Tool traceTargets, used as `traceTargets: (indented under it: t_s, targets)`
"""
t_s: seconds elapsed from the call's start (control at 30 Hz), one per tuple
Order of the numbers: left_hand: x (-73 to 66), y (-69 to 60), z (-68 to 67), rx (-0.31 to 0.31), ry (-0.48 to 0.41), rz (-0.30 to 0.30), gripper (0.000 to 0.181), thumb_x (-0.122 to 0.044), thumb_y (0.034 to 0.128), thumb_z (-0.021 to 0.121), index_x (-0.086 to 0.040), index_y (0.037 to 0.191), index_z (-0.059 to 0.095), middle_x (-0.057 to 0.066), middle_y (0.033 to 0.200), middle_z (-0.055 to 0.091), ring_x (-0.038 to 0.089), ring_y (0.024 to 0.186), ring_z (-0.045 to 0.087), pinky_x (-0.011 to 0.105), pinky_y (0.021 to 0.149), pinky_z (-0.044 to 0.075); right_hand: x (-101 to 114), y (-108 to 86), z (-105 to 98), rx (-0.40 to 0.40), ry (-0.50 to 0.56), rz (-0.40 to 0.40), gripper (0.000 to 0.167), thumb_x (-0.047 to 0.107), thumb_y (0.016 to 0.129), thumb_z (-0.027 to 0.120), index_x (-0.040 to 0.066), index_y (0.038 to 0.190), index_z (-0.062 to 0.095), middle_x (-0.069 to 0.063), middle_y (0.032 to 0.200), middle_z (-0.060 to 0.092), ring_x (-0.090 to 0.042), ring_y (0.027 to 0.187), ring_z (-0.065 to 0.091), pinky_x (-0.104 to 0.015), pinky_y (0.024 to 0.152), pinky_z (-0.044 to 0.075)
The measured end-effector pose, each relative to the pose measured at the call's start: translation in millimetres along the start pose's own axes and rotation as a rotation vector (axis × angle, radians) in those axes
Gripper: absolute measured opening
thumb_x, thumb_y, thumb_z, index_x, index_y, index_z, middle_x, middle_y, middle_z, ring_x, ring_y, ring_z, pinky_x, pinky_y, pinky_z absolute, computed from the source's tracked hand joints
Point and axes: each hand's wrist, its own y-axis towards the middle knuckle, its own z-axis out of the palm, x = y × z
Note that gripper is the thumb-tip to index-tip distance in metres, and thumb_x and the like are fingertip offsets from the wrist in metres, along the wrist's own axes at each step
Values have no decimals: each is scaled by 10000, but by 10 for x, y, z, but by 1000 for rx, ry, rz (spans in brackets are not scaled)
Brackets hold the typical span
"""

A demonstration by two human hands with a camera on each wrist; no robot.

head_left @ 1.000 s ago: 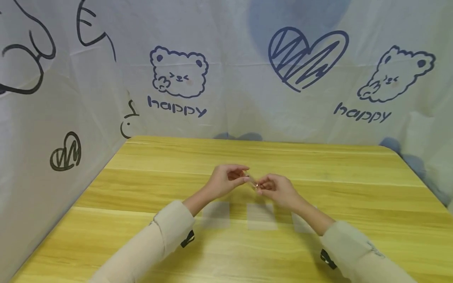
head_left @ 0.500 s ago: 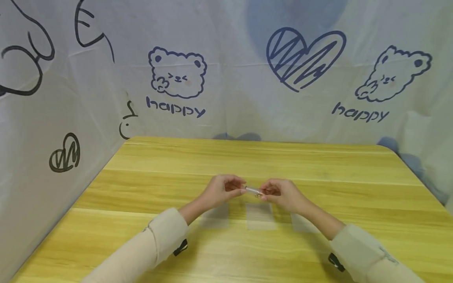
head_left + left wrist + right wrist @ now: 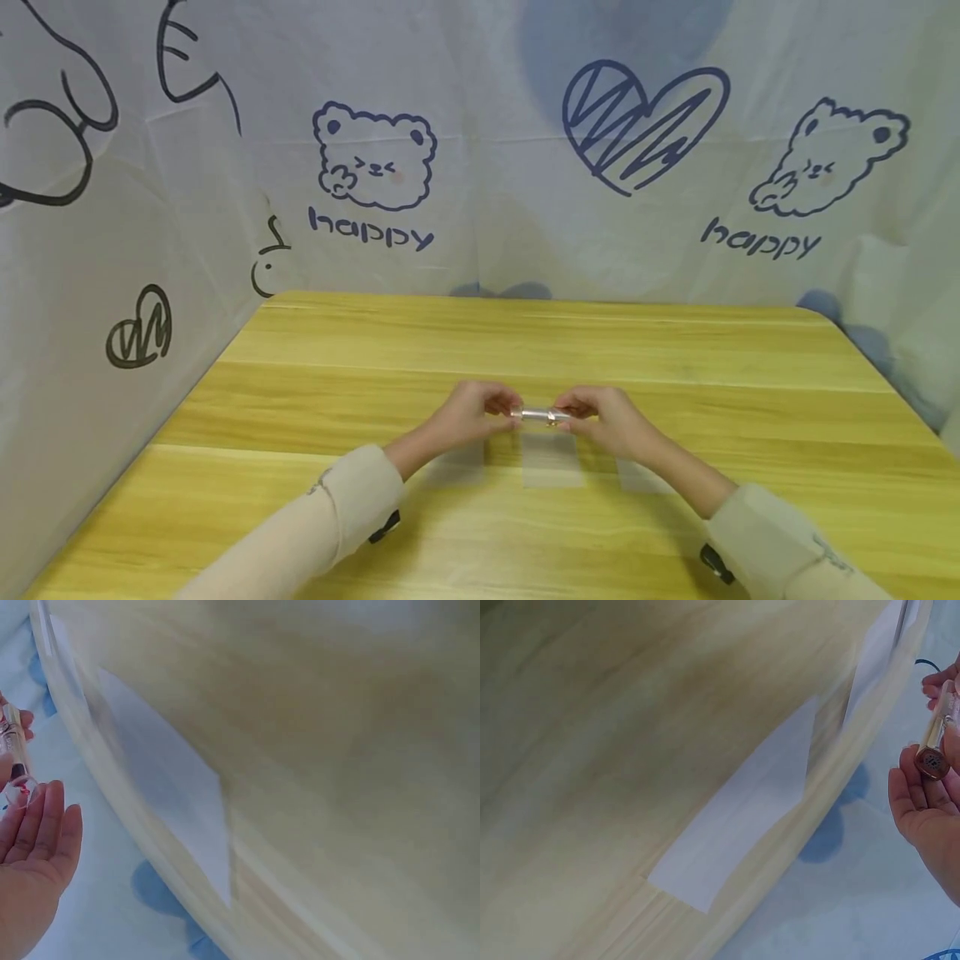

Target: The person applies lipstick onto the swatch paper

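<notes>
A slim, shiny cosmetic tube (image 3: 536, 415) lies level between my hands above the table, with a clear end on the left and a silvery body. My left hand (image 3: 468, 414) pinches the clear end between thumb and fingers. The other end is in the grip of my right hand (image 3: 611, 421). In the right wrist view, the tube's copper-coloured base (image 3: 932, 763) faces the camera beside the right thumb. The left wrist view shows the tube (image 3: 13, 742) at the left edge, partly cut off, with something dark and a bit of red near its clear end.
Three pale square sheets lie in a row on the wooden table (image 3: 300, 517): a left one (image 3: 457, 465), a middle one (image 3: 552, 462) just below the tube, and a right one (image 3: 641, 477) partly behind the right forearm. A cloth with drawings (image 3: 495, 208) hangs behind.
Both hands have come down and nearer to the body with the tube. The tube has turned from slanting to nearly level, and both hands still hold its ends.
</notes>
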Motion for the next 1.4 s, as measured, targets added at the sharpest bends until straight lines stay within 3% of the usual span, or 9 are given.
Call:
traceTargets:
  t_s: [0.17,0.4,0.87,1.4]
  targets:
    - [-35,70,58,31,88,16,283,-133,808,719,15,1044,669,124,997,703,200,882,663,324,793,548,-16,-8,16,-13,-15,-4,175,59,835,659,-15,993,666,-112,940,693,-190,845,643,-298,777,553]
    - [-89,115,126,70,83,50,208,-119,817,707,4,983,690,119,969,712,192,881,676,244,750,545,-3,-20,-3,-6,-34,-31,183,74,840,657,-19,998,664,-117,946,692,-190,842,640,-308,775,553]
    - [-148,102,135,88,137,46,208,-122,814,700,4,979,687,120,967,711,183,878,683,228,743,546,-29,-45,7,0,-52,-56,194,47,833,656,-26,1012,670,-139,980,696,-223,869,648,-329,794,554]
    - [-162,99,131,90,152,83,167,-92,782,730,21,895,682,121,876,712,180,783,687,137,662,520,-34,-58,3,14,-45,-49,181,48,831,657,-17,998,679,-127,965,702,-203,849,652,-311,778,556]
